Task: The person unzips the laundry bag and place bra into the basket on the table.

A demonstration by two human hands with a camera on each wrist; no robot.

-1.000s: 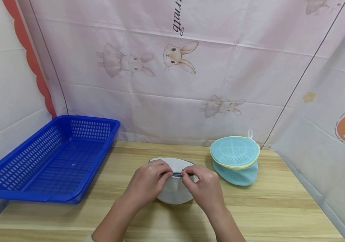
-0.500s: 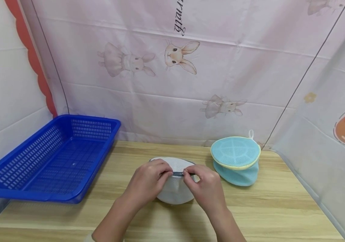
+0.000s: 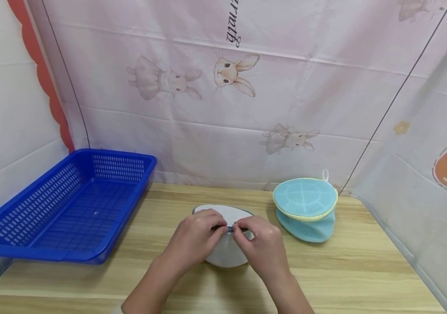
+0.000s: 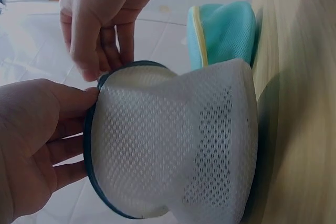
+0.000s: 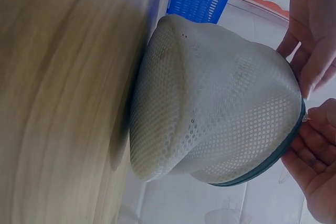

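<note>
A white mesh laundry bag (image 3: 226,253) with dark blue-green zip trim (image 4: 90,156) stands on the wooden table, its rounded body sagging. My left hand (image 3: 198,237) pinches the near side of the trim between thumb and fingers. Right beside it, the thumb and index finger of my right hand (image 3: 260,244) pinch a small zip pull (image 5: 306,118) on the same edge. The fingertips of both hands nearly meet. Behind the fingers, the bag's pale top panel shows. A light-blue mesh laundry bag (image 3: 305,198) with yellow trim and a white loop sits to the right.
At the left of the table (image 3: 349,270) lies a large blue plastic basket (image 3: 127,218) with slotted walls. A rabbit-print cloth (image 3: 192,148) hangs along the back edge, and white printed sheets close off both sides.
My left hand has shifted slightly right along the trim and my right hand slightly left, so the gap between their fingertips has narrowed. The light-blue bag and basket stay put.
</note>
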